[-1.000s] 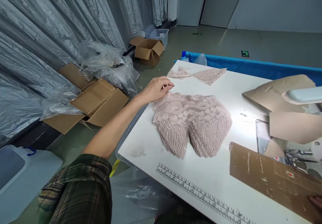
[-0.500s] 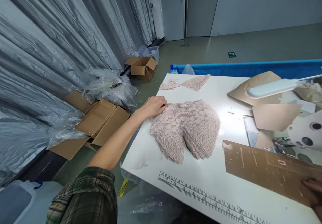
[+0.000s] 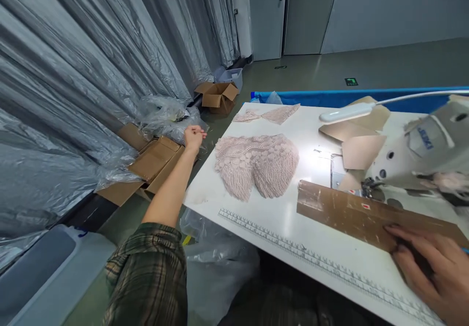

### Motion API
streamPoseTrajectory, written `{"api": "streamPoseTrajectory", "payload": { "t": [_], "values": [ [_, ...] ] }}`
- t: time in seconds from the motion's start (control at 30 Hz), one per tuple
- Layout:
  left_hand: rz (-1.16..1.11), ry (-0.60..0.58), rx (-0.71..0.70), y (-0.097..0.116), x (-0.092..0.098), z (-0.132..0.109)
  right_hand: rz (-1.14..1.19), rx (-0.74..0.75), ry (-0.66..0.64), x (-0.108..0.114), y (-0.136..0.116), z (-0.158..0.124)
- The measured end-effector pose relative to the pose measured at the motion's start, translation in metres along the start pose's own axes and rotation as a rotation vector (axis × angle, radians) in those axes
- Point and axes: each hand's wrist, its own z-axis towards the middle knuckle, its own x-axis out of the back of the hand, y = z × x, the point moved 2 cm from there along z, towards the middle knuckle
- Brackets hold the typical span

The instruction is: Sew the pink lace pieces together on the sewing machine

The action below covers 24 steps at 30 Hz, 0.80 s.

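Note:
My left hand (image 3: 194,137) is off the left edge of the table, above the floor, with its fingers curled together. Whatever they may pinch is too small to make out. A pinkish-beige lace piece with a scalloped trim and long fringe (image 3: 276,172) lies spread on the white table (image 3: 271,223), apart from that hand. Behind it lies a smaller pinkish lace piece (image 3: 280,114). My right hand (image 3: 430,260) rests with fingers stretched on a brown board strip (image 3: 340,213) in front of the sewing machine (image 3: 403,162).
A lamp (image 3: 346,113) hangs over brown paper pieces (image 3: 362,150) by the machine. Ruler markings (image 3: 271,235) run along the table's front edge. Left on the floor are cardboard boxes (image 3: 159,157), (image 3: 218,96) and clear plastic bags (image 3: 164,116). A silver curtain (image 3: 110,47) hangs behind them.
My left hand has let go of the lace piece and moved left beyond the table edge. The view has shifted, bringing more of my right hand and the sewing machine into sight.

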Motion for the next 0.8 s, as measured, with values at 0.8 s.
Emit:
{"api": "streamPoseTrajectory", "payload": {
  "t": [0.8],
  "values": [
    [0.375,-0.385,-0.556,0.091,-0.071,-0.12,-0.135,-0.448,0.097,0.017,0.028,0.021]
  ]
}}
